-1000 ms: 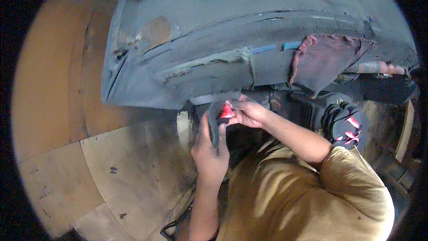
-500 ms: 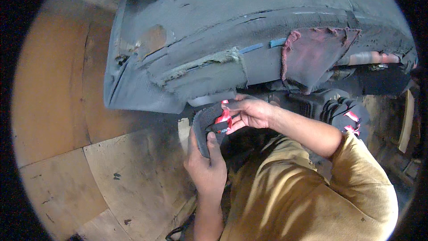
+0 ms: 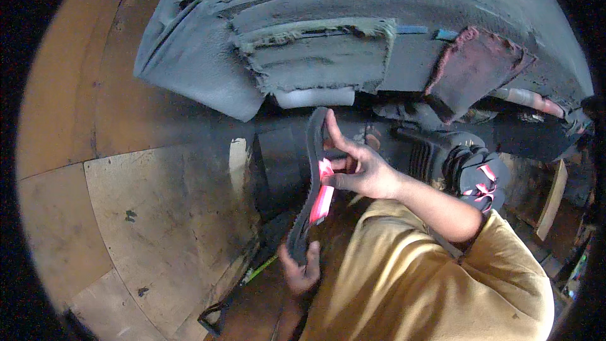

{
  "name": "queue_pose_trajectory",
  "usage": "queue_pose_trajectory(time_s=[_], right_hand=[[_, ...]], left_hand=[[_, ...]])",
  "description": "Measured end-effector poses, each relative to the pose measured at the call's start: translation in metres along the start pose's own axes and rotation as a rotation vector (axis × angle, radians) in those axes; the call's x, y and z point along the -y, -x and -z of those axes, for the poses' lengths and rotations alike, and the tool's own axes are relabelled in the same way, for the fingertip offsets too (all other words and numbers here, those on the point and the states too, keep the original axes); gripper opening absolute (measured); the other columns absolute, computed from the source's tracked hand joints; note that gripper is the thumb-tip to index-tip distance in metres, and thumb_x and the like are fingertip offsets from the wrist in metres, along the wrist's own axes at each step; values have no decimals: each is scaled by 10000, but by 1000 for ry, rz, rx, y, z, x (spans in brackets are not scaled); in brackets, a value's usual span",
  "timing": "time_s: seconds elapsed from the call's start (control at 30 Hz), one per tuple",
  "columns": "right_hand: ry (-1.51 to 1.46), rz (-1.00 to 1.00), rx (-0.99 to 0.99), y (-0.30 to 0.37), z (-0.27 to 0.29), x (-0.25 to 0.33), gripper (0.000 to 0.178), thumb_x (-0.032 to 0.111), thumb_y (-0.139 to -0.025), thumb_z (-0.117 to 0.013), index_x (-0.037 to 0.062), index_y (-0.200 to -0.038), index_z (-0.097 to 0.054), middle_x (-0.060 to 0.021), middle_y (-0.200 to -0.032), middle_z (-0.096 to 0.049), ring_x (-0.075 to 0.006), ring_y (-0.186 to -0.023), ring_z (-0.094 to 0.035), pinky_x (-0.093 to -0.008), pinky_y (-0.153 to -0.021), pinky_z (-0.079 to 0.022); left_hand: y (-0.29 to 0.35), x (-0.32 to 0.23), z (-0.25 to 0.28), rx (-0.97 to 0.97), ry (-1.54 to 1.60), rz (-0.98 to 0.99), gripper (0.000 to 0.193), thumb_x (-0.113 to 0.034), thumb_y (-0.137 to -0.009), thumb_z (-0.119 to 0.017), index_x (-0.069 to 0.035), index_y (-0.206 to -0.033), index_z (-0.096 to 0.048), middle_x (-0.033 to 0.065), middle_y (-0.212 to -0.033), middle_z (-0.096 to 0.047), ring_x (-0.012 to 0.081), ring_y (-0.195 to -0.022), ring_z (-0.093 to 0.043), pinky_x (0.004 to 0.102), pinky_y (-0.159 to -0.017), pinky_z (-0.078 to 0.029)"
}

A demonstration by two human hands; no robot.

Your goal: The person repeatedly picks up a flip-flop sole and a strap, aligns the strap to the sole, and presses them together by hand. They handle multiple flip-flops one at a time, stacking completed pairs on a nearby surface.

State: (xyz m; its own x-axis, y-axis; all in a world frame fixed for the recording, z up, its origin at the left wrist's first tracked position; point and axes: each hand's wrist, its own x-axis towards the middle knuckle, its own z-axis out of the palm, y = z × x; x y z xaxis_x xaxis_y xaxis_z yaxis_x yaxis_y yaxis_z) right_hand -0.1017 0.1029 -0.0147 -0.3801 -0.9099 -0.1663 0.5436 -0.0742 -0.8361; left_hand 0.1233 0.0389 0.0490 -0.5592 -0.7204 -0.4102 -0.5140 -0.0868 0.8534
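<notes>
A dark sandal (image 3: 310, 180) with a ridged sole and a pink-and-white strap (image 3: 323, 201) is held on its edge in front of my body. My left hand (image 3: 301, 269) grips its lower end, thumb on one face and fingers on the other. At the upper part, my right hand (image 3: 366, 167) pinches the strap between thumb and fingers, while its index finger stretches up along the sole near the tip. The far face of the sole is turned away from view.
A grey, dusty padded surface (image 3: 404, 0) with frayed cloth patches (image 3: 480, 66) spans the far side. Beside my right arm, several dark sandals with pink straps (image 3: 483, 180) are stacked. Worn wooden boards (image 3: 170, 208) cover the floor at left.
The sandal, bent between my hands before, is now straightened and upright. My left hand has moved down to its lower end. My view has shifted, so the padded surface sits higher.
</notes>
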Motion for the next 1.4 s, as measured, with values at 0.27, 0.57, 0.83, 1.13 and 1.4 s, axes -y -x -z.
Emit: queue_pose_trajectory(time_s=[0.27, 0.57, 0.83, 1.13, 1.4], right_hand=[[645, -283, 138, -8, 13, 5, 961, 7, -880, -680, 194, -1592, -63, -69, -1463, -466, -120, -1102, -526, -283, -894, -485], [-50, -185, 119, -11, 7, 6, 520, 96, -842, -764, 137, -1321, -565, -22, -1132, -647, -125, -1013, -590, -302, -929, -474], [149, -390, 55, -24, 34, 20, 887, 39, -879, -720, 283, -1571, -222, -87, -1215, -602, -169, -1033, -634, -312, -889, -535], [1282, 567, -202, -31, 38, -37, 549, -4, -739, -717, 228, -1209, -557, -197, -1172, -520, -367, -997, -579, -448, -818, -509], [772, 229, 37, -20, 12, -21, 530, 102, -790, -782, 118, -1262, -540, -83, -1076, -629, -219, -949, -626, -362, -790, -512]], left_hand=[[-146, -41, -41, 365, -8, -256, 504, -226, -959, -625, 4, -1385, -482, 192, -1230, -622, 310, -1133, -606, 382, -958, -463], [-154, -77, -40, 310, -307, -316, 404, -224, -968, -606, -22, -1317, -586, 134, -1143, -689, 197, -1040, -645, 344, -915, -494], [-176, -45, -68, 336, 19, -289, 399, -136, -926, -619, -2, -1300, -586, 80, -1076, -712, 129, -891, -634, 315, -815, -514], [-130, -32, -67, 61, 178, -370, 476, -96, -918, -694, 21, -1356, -550, 119, -1254, -659, 143, -1096, -620, 296, -977, -467], [-139, -66, -50, 25, -142, -335, 399, -158, -839, -720, 6, -1195, -647, 223, -1047, -688, 373, -922, -692, 398, -789, -551]])
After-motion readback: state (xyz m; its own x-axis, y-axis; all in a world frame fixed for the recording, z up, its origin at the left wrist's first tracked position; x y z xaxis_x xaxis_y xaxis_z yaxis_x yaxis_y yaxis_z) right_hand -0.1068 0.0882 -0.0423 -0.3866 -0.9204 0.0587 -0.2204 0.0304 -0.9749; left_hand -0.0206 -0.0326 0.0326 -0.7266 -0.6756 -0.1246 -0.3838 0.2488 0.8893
